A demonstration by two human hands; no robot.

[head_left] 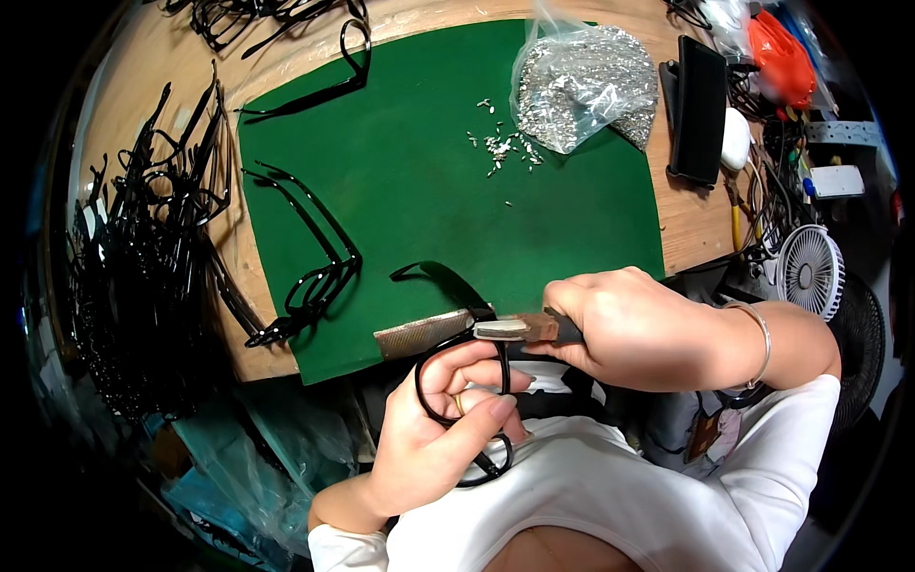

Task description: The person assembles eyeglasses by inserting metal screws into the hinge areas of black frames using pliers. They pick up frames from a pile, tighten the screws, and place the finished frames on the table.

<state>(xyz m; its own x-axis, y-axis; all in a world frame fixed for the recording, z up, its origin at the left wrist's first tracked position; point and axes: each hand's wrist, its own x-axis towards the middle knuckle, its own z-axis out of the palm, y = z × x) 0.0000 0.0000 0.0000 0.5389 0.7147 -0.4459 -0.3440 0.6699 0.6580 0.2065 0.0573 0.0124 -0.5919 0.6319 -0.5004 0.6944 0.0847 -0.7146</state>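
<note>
At the near edge of the green work mat (410,200), your left hand (417,443) holds a glossy black plastic eyeglass frame (505,367), fingers curled within the farther rim and thumb pressed over its near part. The nearer rim hangs below, toward your white shirt (610,477). Grip, left: narrow, on the frame. Grip, right: your right hand (634,319) is closed around the dark handles of a pair of worn, rust-tinged steel pliers (524,329).

Key relation: the far corner of the frame, where its black temple arm (453,281) meets the front, lies left of your right hand, at the pliers' tips. Frame front runs near to far; pliers point leftward across it; temple arm slants off far and left over the mat. Your left fingers are the nearer to that corner; the right reaches it only through the tool. Whether the tips bite on the corner or merely overlap it, cannot tell.

Judgement: alignment turns on this crossing, tips square to the corner. Note the ridged grey metal strip (410,336) just left of the tips; contact with the frame is unclear.
</note>
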